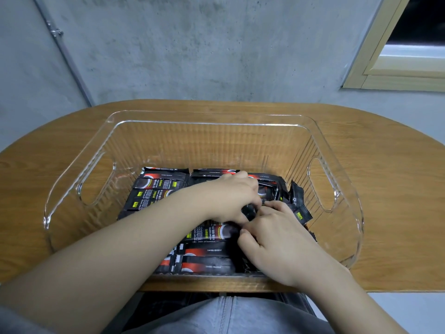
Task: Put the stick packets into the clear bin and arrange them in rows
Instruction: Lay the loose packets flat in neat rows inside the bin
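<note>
A clear plastic bin (207,121) with cut-out handles stands on the wooden table. Several black stick packets (157,191) with red and white print lie flat in rows across its floor. More packets (298,208) lean loosely against the right wall. Both hands are inside the bin. My left hand (228,196) reaches over the middle with its fingers curled around a dark packet (249,210). My right hand (277,235) lies just below and to the right, its fingertips pinching the same packet. The packets under both hands are hidden.
The oval wooden table (390,179) extends on both sides of the bin. A grey concrete wall (192,56) rises right behind it, with a pale wooden window frame (370,68) at the upper right. My lap sits against the table's near edge.
</note>
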